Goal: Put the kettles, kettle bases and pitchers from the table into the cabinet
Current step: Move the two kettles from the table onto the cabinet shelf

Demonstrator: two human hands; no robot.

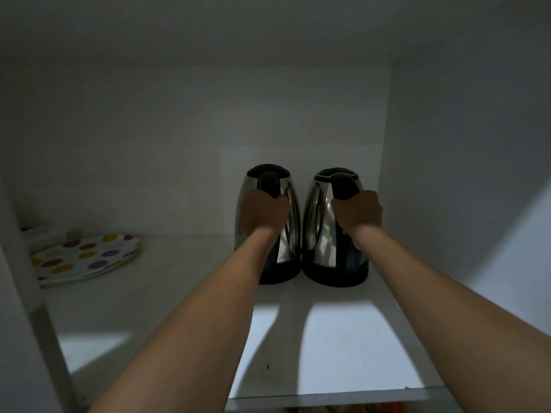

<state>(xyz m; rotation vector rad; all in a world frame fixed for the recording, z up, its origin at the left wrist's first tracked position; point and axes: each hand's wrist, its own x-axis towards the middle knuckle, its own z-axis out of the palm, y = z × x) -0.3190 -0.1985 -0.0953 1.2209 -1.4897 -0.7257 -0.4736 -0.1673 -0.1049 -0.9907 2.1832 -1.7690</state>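
Two steel kettles with black lids, handles and bottoms stand side by side on the white cabinet shelf [343, 347], near its back right corner. My left hand [264, 214] is closed around the black handle of the left kettle [287, 234]. My right hand [359, 211] grips the black handle of the right kettle [319, 222]. Both kettles are upright and their bottoms rest on the shelf. Both forearms reach deep into the cabinet. No kettle base, pitcher or table is in view.
A stack of white plates with coloured dots [86, 257] lies at the shelf's left. The cabinet's right wall [447, 174] is close beside the right kettle. The back wall [179, 144] is just behind both kettles. A white frame post [38, 323] stands at the front left.
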